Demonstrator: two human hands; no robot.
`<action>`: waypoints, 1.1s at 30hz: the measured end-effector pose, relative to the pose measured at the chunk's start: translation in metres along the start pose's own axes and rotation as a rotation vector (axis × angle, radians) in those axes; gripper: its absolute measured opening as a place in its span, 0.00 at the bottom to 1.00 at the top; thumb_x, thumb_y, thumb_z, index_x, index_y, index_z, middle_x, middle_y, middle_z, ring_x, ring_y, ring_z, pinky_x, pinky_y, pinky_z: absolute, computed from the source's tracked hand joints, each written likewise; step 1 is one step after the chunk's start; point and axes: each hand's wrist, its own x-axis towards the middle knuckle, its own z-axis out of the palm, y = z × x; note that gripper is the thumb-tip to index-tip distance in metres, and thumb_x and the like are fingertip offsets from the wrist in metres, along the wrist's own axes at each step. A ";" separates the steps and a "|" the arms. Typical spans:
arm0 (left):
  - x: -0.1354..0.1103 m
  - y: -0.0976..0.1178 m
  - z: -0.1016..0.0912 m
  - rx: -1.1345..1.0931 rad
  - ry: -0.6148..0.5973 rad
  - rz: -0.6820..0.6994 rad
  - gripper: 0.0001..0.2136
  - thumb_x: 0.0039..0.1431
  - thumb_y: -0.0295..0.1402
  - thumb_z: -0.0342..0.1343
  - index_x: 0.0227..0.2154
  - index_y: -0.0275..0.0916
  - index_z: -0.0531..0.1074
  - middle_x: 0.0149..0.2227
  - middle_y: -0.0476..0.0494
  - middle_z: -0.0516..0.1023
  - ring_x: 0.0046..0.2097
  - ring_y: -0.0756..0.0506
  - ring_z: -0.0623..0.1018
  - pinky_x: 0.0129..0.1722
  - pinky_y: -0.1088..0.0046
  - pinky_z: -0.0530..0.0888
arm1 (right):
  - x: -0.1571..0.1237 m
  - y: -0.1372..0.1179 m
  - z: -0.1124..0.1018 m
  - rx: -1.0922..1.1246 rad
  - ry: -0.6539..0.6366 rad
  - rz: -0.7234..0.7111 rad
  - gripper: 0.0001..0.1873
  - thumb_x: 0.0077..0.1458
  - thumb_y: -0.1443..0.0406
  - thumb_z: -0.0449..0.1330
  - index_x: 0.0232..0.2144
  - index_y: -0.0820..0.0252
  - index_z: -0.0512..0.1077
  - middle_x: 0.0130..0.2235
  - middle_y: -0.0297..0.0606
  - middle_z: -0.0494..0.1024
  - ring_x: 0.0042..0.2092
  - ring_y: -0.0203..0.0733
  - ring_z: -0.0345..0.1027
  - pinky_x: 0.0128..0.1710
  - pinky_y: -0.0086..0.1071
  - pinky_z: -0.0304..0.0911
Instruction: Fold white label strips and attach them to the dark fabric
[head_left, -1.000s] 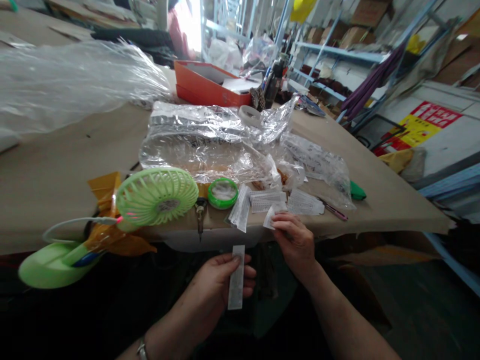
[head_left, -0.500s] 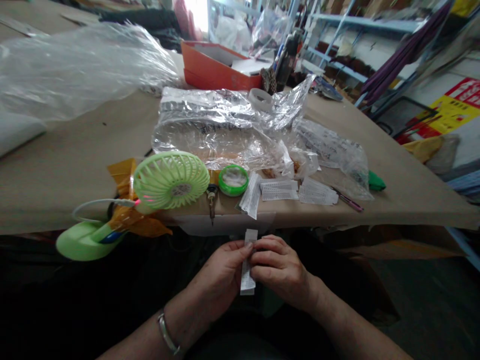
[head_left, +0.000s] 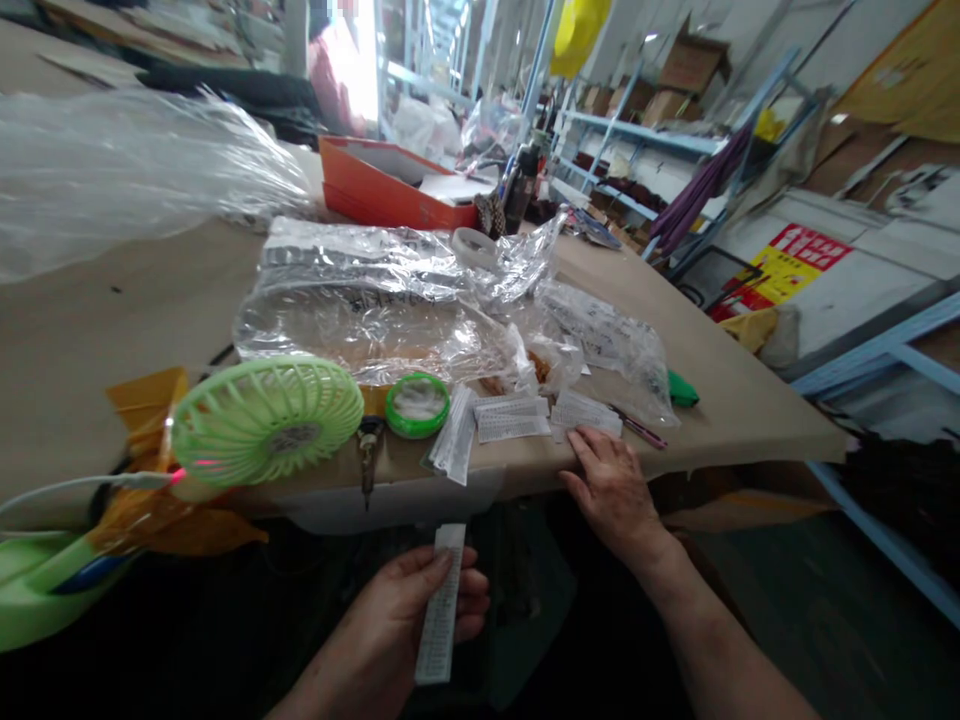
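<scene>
Below the table edge, my left hand point(head_left: 416, 610) grips a narrow white printed label strip point(head_left: 441, 610), thumb on its face and fingers behind. My right hand point(head_left: 611, 485) reaches over the table's front edge, its fingers stretched out. Its fingertips touch the rightmost pile of printed strips point(head_left: 589, 412). To the left lie a middle pile of strips point(head_left: 514, 417) and a fanned pile point(head_left: 454, 435). A green round tin point(head_left: 418, 405) with whitish content stands beside them. Just right of the right hand's pile is a pinkish pen-like tool point(head_left: 645, 430).
A green fan point(head_left: 270, 425) stands at the left table edge, near a pointed tool point(head_left: 367, 455). Clear plastic bags point(head_left: 367, 310) cover the middle of the table, with a tape roll point(head_left: 474, 248) on them. An orange box point(head_left: 390, 185) sits behind.
My right hand has left the strip in my left hand and moved right and forward to the rightmost pile. My left hand still holds its strip. The camera view has shifted right and up.
</scene>
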 end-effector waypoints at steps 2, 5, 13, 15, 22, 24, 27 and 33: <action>-0.001 0.000 0.000 0.010 0.006 0.013 0.10 0.51 0.33 0.63 0.33 0.32 0.73 0.26 0.41 0.81 0.28 0.46 0.80 0.31 0.70 0.77 | -0.005 0.005 0.003 0.000 0.012 -0.035 0.20 0.59 0.61 0.56 0.52 0.62 0.68 0.49 0.48 0.73 0.52 0.55 0.63 0.50 0.50 0.60; -0.004 0.001 0.000 0.025 0.003 0.023 0.09 0.52 0.33 0.62 0.33 0.32 0.73 0.26 0.41 0.81 0.28 0.47 0.80 0.31 0.70 0.77 | -0.010 0.013 0.004 0.104 0.107 -0.058 0.13 0.59 0.66 0.54 0.46 0.60 0.71 0.46 0.44 0.76 0.49 0.51 0.66 0.50 0.47 0.61; -0.013 0.006 0.006 0.003 -0.041 0.020 0.07 0.53 0.31 0.59 0.33 0.31 0.74 0.27 0.39 0.81 0.29 0.45 0.80 0.30 0.69 0.77 | -0.009 -0.047 -0.021 0.709 0.334 -0.137 0.11 0.55 0.72 0.57 0.38 0.54 0.73 0.41 0.39 0.77 0.48 0.46 0.69 0.47 0.45 0.67; -0.014 0.007 0.007 -0.039 -0.084 0.042 0.08 0.52 0.30 0.60 0.32 0.30 0.75 0.26 0.41 0.80 0.27 0.47 0.78 0.28 0.72 0.75 | -0.012 -0.080 -0.023 0.775 0.240 -0.324 0.10 0.55 0.72 0.58 0.38 0.55 0.74 0.40 0.39 0.78 0.49 0.47 0.68 0.45 0.43 0.68; -0.015 0.009 0.005 -0.179 -0.119 0.109 0.08 0.40 0.27 0.66 0.26 0.30 0.77 0.24 0.44 0.78 0.25 0.52 0.74 0.23 0.81 0.67 | -0.022 -0.131 0.004 0.795 0.162 -0.507 0.05 0.55 0.72 0.59 0.33 0.59 0.75 0.34 0.37 0.78 0.44 0.41 0.69 0.45 0.37 0.66; -0.014 0.008 0.003 -0.194 -0.110 0.104 0.07 0.39 0.27 0.66 0.24 0.30 0.77 0.23 0.46 0.77 0.24 0.53 0.74 0.22 0.82 0.66 | -0.023 -0.130 0.007 0.793 0.138 -0.524 0.06 0.55 0.72 0.59 0.33 0.59 0.75 0.34 0.36 0.78 0.44 0.41 0.69 0.47 0.38 0.65; -0.012 0.008 0.001 -0.207 -0.096 0.094 0.07 0.39 0.28 0.67 0.24 0.30 0.76 0.23 0.46 0.77 0.24 0.53 0.74 0.22 0.82 0.66 | -0.023 -0.129 0.007 0.783 0.111 -0.548 0.06 0.56 0.72 0.58 0.33 0.59 0.74 0.34 0.35 0.79 0.44 0.40 0.69 0.49 0.38 0.64; -0.013 0.006 0.002 -0.212 -0.112 0.110 0.09 0.39 0.29 0.68 0.26 0.30 0.77 0.24 0.47 0.77 0.24 0.54 0.73 0.21 0.83 0.65 | -0.022 -0.131 0.008 0.792 0.065 -0.576 0.06 0.57 0.72 0.57 0.32 0.60 0.73 0.35 0.36 0.79 0.46 0.42 0.69 0.50 0.39 0.63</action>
